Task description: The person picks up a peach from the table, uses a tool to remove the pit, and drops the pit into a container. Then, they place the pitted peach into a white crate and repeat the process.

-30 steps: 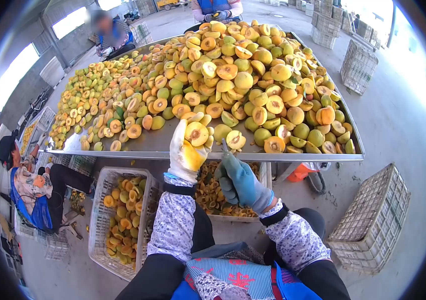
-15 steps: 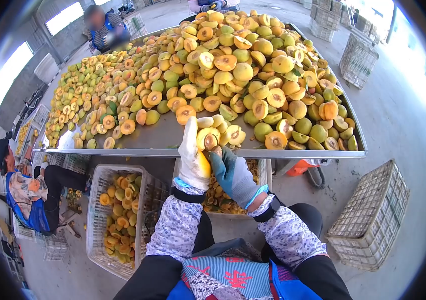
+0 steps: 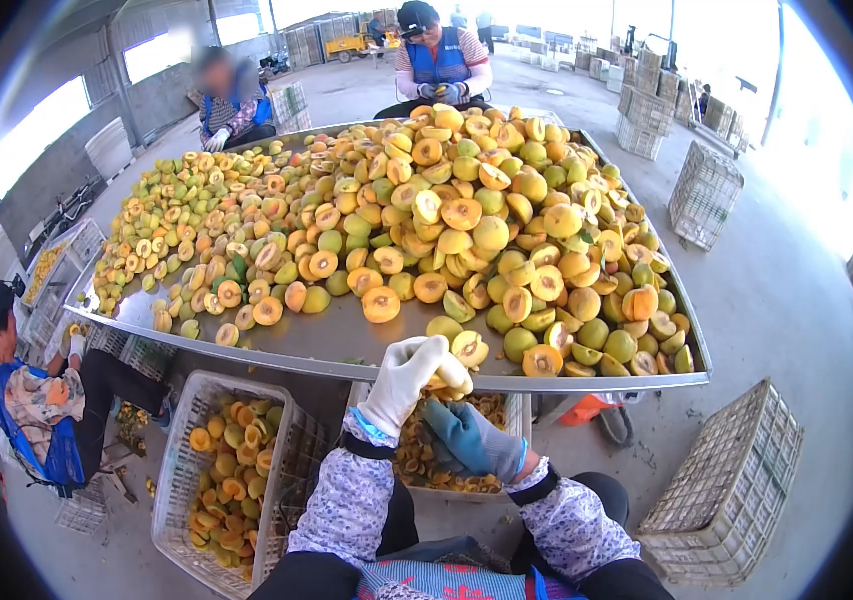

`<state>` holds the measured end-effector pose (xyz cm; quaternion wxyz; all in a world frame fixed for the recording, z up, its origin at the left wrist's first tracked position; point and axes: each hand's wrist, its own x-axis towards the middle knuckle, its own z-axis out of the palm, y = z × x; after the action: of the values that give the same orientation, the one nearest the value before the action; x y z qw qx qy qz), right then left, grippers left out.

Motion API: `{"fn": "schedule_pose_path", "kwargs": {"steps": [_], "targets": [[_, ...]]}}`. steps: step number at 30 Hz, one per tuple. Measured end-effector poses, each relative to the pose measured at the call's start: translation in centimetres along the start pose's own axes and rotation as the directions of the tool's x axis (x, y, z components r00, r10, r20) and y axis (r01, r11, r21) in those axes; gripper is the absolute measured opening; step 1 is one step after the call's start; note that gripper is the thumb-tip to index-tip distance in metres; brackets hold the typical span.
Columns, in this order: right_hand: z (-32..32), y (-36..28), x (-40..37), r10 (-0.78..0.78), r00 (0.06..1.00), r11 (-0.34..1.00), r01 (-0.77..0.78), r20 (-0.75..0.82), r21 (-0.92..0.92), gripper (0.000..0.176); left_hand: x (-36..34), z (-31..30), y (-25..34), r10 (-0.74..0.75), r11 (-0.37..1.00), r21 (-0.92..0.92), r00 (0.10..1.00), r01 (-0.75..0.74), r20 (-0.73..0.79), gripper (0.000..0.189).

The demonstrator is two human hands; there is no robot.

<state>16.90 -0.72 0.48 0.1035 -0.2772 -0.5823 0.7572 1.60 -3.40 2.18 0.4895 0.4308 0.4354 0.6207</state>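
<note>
My left hand (image 3: 410, 383), in a white glove with cream fingertips, is raised at the near edge of the metal table (image 3: 337, 345). Its fingers curl around a peach half that they almost wholly hide. Just beyond the fingertips is another cut peach half (image 3: 469, 348), cavity facing up. My right hand (image 3: 469, 440), in a blue and grey glove, is lower and to the right, over a crate of peach pieces (image 3: 422, 465). Its fingers are curled in, and whatever they hold is hidden. Halved yellow-green peaches (image 3: 447, 215) lie heaped across the table.
A white crate of peach halves (image 3: 232, 480) stands below left, and an upturned-looking crate (image 3: 727, 490) on the right. One co-worker (image 3: 42, 390) sits at left; two others (image 3: 439, 65) sit behind the table. Stacked crates (image 3: 647, 110) stand farther back.
The view has tilted up, showing more of the far co-worker. My right hand has dropped away from my left hand, and my left fingers have turned over, covering the peach half's cut face.
</note>
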Motion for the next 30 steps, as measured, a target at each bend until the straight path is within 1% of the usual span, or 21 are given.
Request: {"fn": "schedule_pose_path", "kwargs": {"steps": [1, 2, 4, 5, 6, 7, 9, 10, 11, 12, 13, 15, 16, 18, 19, 21, 22, 25, 26, 28, 30], "targets": [[-0.1, -1.2, -0.9, 0.151, 0.986, 0.985, -0.156, 0.075, 0.077, 0.042, 0.0, 0.1, 0.2, 0.026, 0.999, -0.018, 1.0, -0.026, -0.006, 0.05], [-0.4, -0.1, -0.4, 0.097, 0.99, 0.992, -0.105, 0.104, 0.071, 0.044, 0.1, 0.3, 0.5, 0.05, 0.998, -0.034, 0.999, -0.051, -0.011, 0.05], [1.1, 1.5, -0.1, -0.078, 0.996, 0.991, 0.082, -0.04, 0.106, 0.04, 0.0, 0.5, 0.5, 0.07, 0.994, -0.084, 0.997, -0.073, -0.033, 0.051], [1.8, 2.2, 0.3, -0.164, 0.98, 0.978, 0.176, -0.112, 0.111, 0.039, 0.0, 0.6, 0.3, 0.087, 0.984, -0.15, 0.995, -0.095, -0.057, 0.051], [2.2, 3.1, 0.8, -0.325, 0.921, 0.945, 0.327, -0.215, -0.029, 0.033, -0.1, 0.8, -0.1, 0.102, 0.969, -0.215, 0.991, -0.118, -0.082, 0.051], [2.2, 3.9, 1.3, -0.471, 0.842, 0.881, 0.434, -0.262, -0.188, 0.032, -0.2, 1.0, -0.4, 0.117, 0.95, -0.278, 0.987, -0.142, -0.106, 0.051], [2.1, 4.8, 2.3, -0.737, 0.619, 0.658, 0.568, -0.27, -0.494, 0.029, -0.3, 1.2, -0.6, 0.114, 0.931, -0.329, 0.983, -0.157, -0.144, 0.05], [2.2, 4.8, 2.5, -0.743, 0.619, 0.658, 0.61, -0.253, -0.441, 0.031, -0.3, 1.1, -0.7, 0.109, 0.926, -0.344, 0.982, -0.156, -0.152, 0.051], [1.9, 4.7, 2.1, -0.562, 0.791, 0.824, 0.509, -0.242, -0.249, 0.033, -0.3, 1.1, -0.8, 0.098, 0.921, -0.36, 0.982, -0.151, -0.159, 0.051], [1.6, 3.3, 0.7, -0.353, 0.918, 0.936, 0.349, -0.181, -0.055, 0.035, -0.4, 0.9, -0.9, 0.08, 0.923, -0.36, 0.984, -0.133, -0.158, 0.051], [1.4, 2.1, -0.2, -0.138, 0.988, 0.982, 0.146, -0.074, 0.122, 0.037, -0.4, 0.9, -0.7, 0.087, 0.925, -0.353, 0.985, -0.137, -0.152, 0.051], [1.0, 0.9, -0.8, -0.053, 0.999, 0.987, 0.053, -0.008, 0.152, 0.04, -0.5, 1.0, -0.3, 0.097, 0.928, -0.344, 0.985, -0.142, -0.144, 0.052], [0.8, 0.8, -1.0, -0.008, 1.0, 0.986, 0.003, 0.028, 0.165, 0.041, -0.6, 0.8, -0.4, 0.103, 0.953, -0.274, 0.988, -0.131, -0.113, 0.051], [0.4, 1.3, -0.9, 0.003, 0.999, 0.998, -0.007, 0.053, 0.065, 0.045, -0.4, 0.4, -0.2, 0.113, 0.985, -0.123, 0.993, -0.117, -0.041, 0.051], [0.3, 1.3, -0.8, 0.005, 0.998, 1.0, -0.006, 0.064, 0.015, 0.046, -0.3, 0.4, -0.1, 0.108, 0.983, -0.143, 0.994, -0.111, -0.027, 0.051], [0.3, 0.2, -1.5, 0.071, 0.99, 0.992, -0.083, 0.125, 0.093, 0.049, -0.4, 0.7, 0.0, 0.095, 0.978, -0.187, 0.996, -0.094, -0.003, 0.05], [0.2, -0.3, -1.8, 0.103, 0.982, 0.984, -0.124, 0.157, 0.129, 0.05, -0.5, 0.7, 0.1, 0.123, 0.973, -0.199, 0.992, -0.116, 0.023, 0.049], [-1.0, 0.7, -1.0, 0.089, 0.916, 0.911, -0.234, 0.392, 0.339, 0.051, -0.5, 0.7, -0.9, 0.116, 0.846, -0.527, 0.992, -0.078, 0.04, 0.047], [-0.9, 0.9, -0.9, 0.082, 0.919, 0.91, -0.227, 0.387, 0.346, 0.05, -0.5, 0.7, -0.9, 0.1, 0.844, -0.532, 0.994, -0.065, 0.037, 0.046], [-0.6, 0.8, -1.0, 0.067, 0.924, 0.909, -0.212, 0.377, 0.358, 0.049, -0.6, 1.1, -0.7, 0.078, 0.854, -0.511, 0.995, -0.097, -0.057, 0.045], [-0.1, -0.2, -1.3, 0.105, 0.961, 0.98, -0.144, 0.257, 0.138, 0.05, -0.2, 0.5, -0.6, 0.078, 0.856, -0.5, 0.989, -0.133, -0.129, 0.045]]}}
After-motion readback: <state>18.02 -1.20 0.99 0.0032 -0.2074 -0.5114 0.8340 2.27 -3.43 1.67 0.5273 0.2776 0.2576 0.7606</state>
